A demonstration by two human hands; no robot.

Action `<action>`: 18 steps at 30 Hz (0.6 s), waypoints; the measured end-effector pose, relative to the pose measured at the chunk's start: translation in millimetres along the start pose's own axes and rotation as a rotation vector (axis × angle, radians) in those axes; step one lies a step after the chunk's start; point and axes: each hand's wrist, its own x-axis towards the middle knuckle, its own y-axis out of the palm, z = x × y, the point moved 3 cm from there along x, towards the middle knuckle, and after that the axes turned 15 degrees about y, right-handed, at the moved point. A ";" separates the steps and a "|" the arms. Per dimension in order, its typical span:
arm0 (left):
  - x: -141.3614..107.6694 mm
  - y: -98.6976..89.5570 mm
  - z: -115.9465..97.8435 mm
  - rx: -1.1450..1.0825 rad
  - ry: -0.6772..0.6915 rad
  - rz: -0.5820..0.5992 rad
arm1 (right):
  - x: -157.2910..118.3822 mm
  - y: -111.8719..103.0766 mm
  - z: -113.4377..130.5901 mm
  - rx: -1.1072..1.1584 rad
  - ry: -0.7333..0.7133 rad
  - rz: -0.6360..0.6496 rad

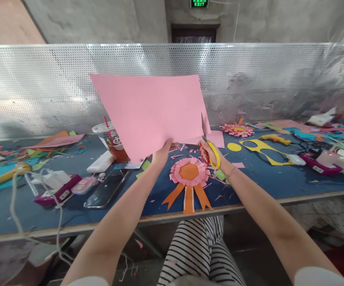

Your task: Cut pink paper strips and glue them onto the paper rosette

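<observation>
While pink sheet [150,111] is being pinched at its lower edge by L hand [163,154], fingers narrow, scissors [214,154] are being gripped by R hand [209,153], blades spread. Sheet is being held up-left of R fingers, long axis approx. crosswise; its R edge is being flanked by R hand, nearer than L. Rosette [189,171] is being kept below, btwn both hands' fingers.

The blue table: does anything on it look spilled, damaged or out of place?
Mostly just mess: pink scraps lie littered around the rosette, probably offcuts from the scissors. The yellow sheet looks odd with its big round holes, seemingly cut rather than torn. No spill shows by the drink cup.
</observation>
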 end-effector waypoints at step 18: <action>0.7 -2.3 -7.6 0.069 0.040 0.030 | 0.1 -0.1 2.8 -0.006 -0.022 -0.073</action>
